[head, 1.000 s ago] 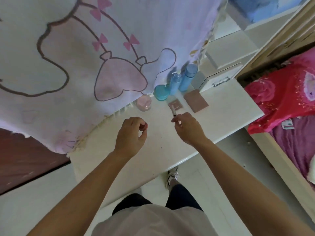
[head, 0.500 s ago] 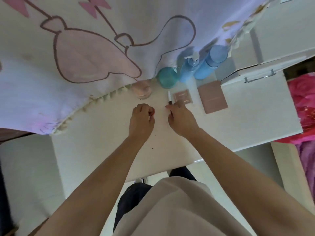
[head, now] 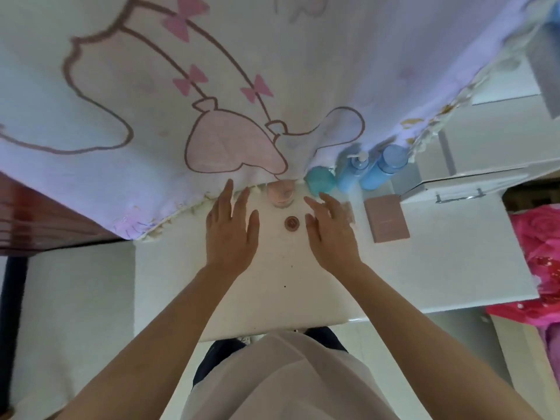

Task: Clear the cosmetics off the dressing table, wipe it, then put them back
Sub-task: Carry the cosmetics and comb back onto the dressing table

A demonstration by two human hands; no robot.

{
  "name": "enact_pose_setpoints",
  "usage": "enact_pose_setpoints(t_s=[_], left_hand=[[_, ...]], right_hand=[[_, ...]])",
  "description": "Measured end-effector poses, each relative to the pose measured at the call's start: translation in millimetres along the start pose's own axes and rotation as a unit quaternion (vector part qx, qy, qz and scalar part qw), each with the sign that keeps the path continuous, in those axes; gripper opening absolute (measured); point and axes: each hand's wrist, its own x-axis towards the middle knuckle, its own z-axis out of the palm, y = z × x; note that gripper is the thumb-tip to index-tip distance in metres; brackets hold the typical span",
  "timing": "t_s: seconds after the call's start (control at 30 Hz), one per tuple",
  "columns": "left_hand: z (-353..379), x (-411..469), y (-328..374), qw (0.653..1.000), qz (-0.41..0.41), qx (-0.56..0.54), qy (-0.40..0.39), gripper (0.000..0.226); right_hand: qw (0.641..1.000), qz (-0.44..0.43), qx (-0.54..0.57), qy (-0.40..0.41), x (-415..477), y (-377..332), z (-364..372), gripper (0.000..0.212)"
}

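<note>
Head view: left hand point(head: 231, 234) and right hand point(head: 331, 234) spread empty above white tabletop point(head: 439, 268), flanking small round brown-capped item point(head: 292, 223); contents unseen.

One wide-angle camera, worn on the head, looks steeply down from close above the glossy white dressing table point(head: 424, 268); a pale cartoon-printed cloth point(head: 151, 71) fills its upper field.

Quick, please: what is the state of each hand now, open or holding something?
Left hand: open, fingers straight, holding nothing.
Right hand: open, fingers spread, holding nothing.
</note>
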Motion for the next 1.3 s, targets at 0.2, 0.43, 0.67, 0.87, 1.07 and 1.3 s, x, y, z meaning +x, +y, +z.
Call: enact_pose_setpoints(t_s=[0.2, 0.43, 0.67, 0.87, 1.07, 1.3], left_hand=[[-112, -45, -51, 0.973, -0.078, 0.113, 0.187, 0.058], [-245, -145, -121, 0.921, -0.21, 0.18, 0.276, 0.059], [-407, -351, -213, 0.842, -0.276, 0.253, 0.388, 0.061], [-498, -569, -272, 0.729, -0.403, 0.354, 0.425, 0.061], [-513, -720, -314, 0.645, -0.515, 0.377, 0.421, 0.061], [-497, -806, -400, 0.603, -0.617, 0.338, 0.376, 0.063]], right_hand=[[0.976, -0.215, -0.022, 0.022, 28, -103, 19, 0.061], [0.917, -0.393, 0.038, 0.048, 14, -294, 53, 0.068], [0.836, -0.536, 0.109, 0.05, -102, -539, 130, 0.069], [0.723, -0.67, 0.171, -0.022, -275, -730, 207, 0.073], [0.63, -0.741, 0.204, -0.111, -415, -824, 273, 0.074], [0.572, -0.771, 0.194, -0.2, -509, -889, 381, 0.075]])
